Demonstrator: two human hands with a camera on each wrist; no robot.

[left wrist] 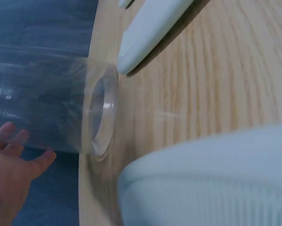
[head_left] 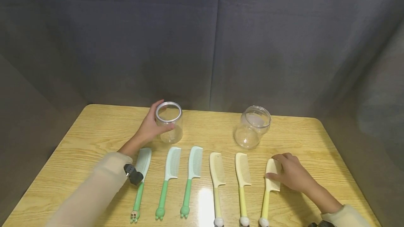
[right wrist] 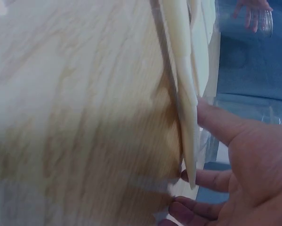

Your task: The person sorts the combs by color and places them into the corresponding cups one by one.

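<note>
The left hand (head_left: 148, 130) was curled around the left jar (head_left: 169, 122), an upright clear jar with an open mouth, the fingers wrapped round its far side and the thumb pressed against its near wall. In the left wrist view the jar's base (left wrist: 103, 115) was seen resting on the wooden table (left wrist: 211, 80).

Just nearer the viewer than that jar, three green combs were laid side by side, teeth ends toward the jar: the first (head_left: 141, 181) partly covered by the left sleeve (head_left: 94, 188), the second (head_left: 168, 178) and the third (head_left: 191, 176) directly below the jar.

To the right of the left jar – well apart from it – a second clear jar (head_left: 252, 127) was tilted on the table. Below it, a first yellow comb (head_left: 216, 181) and a second (head_left: 242, 181) were lined up beside the green ones.

Farthest from the left jar, the third yellow comb (head_left: 270, 188) was pinched at its toothed end by the right hand (head_left: 291, 174) (thumb on the left edge, fingers bent over the top), its handle lying flat on the table – the same grip was shown edge-on in the right wrist view (right wrist: 185, 113).
</note>
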